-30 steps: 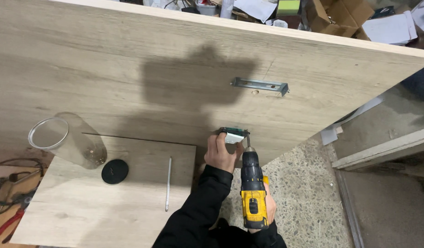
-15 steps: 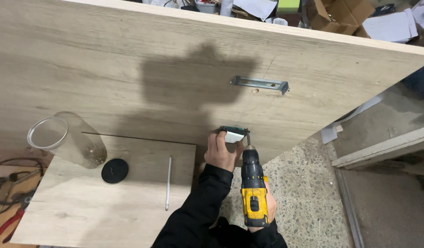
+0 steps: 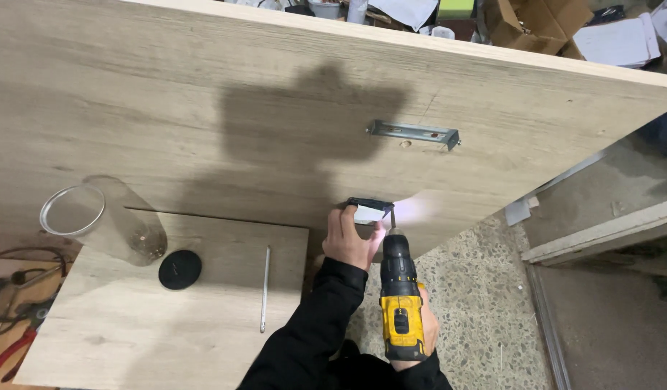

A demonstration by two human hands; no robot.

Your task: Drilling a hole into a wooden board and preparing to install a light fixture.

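Note:
My left hand (image 3: 354, 237) presses a small metal bracket (image 3: 368, 209) against the face of a large upright wooden panel (image 3: 203, 108). A yellow and black cordless drill (image 3: 401, 300) points up at the bracket's right end, and its work light brightens the wood there. My right hand (image 3: 427, 332) grips the drill's handle from behind and is mostly hidden by it. A second, longer metal bracket (image 3: 414, 133) is fixed higher on the panel.
A smaller wooden board (image 3: 131, 325) lies at lower left with a clear plastic jar (image 3: 95, 220), its black lid (image 3: 179, 269) and a thin metal rod (image 3: 264, 289) on it. Red-handled pliers (image 3: 15, 343) lie at far left. Speckled floor at right.

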